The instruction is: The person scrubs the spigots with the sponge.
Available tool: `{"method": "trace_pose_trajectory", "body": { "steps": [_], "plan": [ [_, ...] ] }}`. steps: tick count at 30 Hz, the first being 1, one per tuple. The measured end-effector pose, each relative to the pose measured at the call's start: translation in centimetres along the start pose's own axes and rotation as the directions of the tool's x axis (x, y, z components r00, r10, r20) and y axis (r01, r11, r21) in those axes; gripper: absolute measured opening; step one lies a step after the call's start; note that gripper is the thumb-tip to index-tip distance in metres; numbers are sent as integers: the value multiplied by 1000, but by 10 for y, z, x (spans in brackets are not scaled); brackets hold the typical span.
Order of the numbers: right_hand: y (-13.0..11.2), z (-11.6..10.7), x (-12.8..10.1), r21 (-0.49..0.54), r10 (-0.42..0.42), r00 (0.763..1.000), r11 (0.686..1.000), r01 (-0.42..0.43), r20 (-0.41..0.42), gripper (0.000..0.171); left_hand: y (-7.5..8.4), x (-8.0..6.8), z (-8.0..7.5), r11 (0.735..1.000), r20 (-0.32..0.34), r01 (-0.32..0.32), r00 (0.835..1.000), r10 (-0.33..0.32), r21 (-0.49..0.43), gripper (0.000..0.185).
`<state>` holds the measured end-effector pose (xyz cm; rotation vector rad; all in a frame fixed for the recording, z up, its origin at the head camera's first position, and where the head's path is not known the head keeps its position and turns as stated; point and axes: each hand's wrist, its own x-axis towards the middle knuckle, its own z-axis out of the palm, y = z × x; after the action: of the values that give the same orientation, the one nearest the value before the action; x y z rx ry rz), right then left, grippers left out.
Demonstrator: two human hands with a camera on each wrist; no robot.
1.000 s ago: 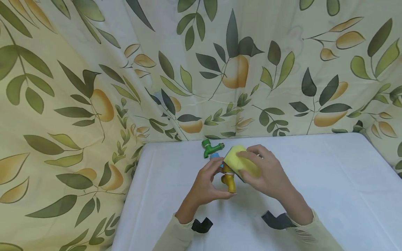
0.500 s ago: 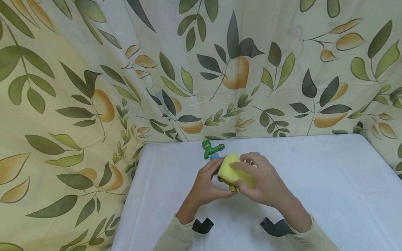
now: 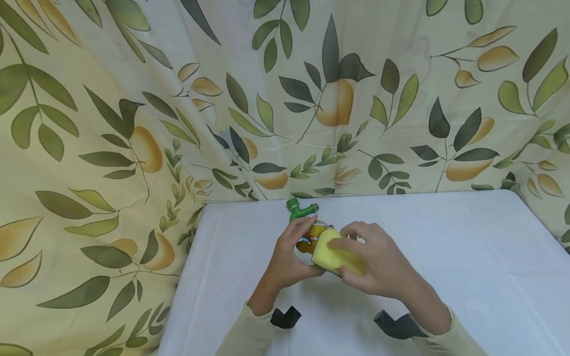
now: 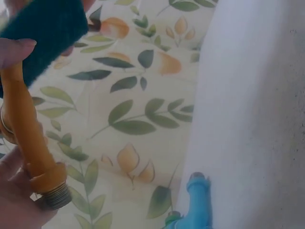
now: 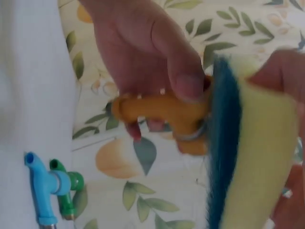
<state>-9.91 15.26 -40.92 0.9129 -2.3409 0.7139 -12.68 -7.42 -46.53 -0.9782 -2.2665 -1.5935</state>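
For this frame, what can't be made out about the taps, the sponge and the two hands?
- Blue tap: hidden in the head view behind the left hand.
- Orange tap: mostly covered in the head view by the sponge and fingers.
- Right hand: its grip under the sponge is hidden; the right wrist view is blurred and cut off at the edge.
- Green tap: too small for detail.

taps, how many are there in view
3: a yellow tap held in the left hand, a green tap on the table by the curtain, and a blue tap lying beside the green one.
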Motion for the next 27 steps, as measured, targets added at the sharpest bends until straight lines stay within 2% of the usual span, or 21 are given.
{"method": "trace_pose_trajectory", "body": {
  "steps": [3,5,10,13,16,18,21,24,27],
  "plan": [
    [-1,2,3,-26,109,994,994,-110,-22,39,0,0,-1,1000,23,25,999,-24,-4,95],
    [-4,5,4,-14,148,989,989,-148,-21,41,1,0,-1,999,33,35,999,-34,-13,94],
    [-9,8,-3,-13,94,995,995,-95,-9,38,2,0,-2,996,-7,89,996,-89,-32,100],
    [-9,9,-4,-19,156,987,987,-157,-49,39,2,-1,0,993,-11,112,994,-113,-36,99],
    [-11,10,-4,13,201,978,980,-200,-60,41,2,0,5,995,3,93,996,-93,-31,93],
    [-14,10,-4,11,174,984,985,-174,-48,41,1,0,6,998,-3,65,998,-64,3,91],
    [-13,10,-3,-46,140,989,989,-141,-41,39,0,0,6,997,-37,45,998,-43,67,86],
    [-12,12,-1,-73,206,977,975,-209,-51,39,-1,0,5,994,-38,73,997,-71,78,80],
    [-15,17,-1,-83,259,965,962,-262,-44,41,-1,0,3,990,9,135,991,-136,28,78]
  ]
}}
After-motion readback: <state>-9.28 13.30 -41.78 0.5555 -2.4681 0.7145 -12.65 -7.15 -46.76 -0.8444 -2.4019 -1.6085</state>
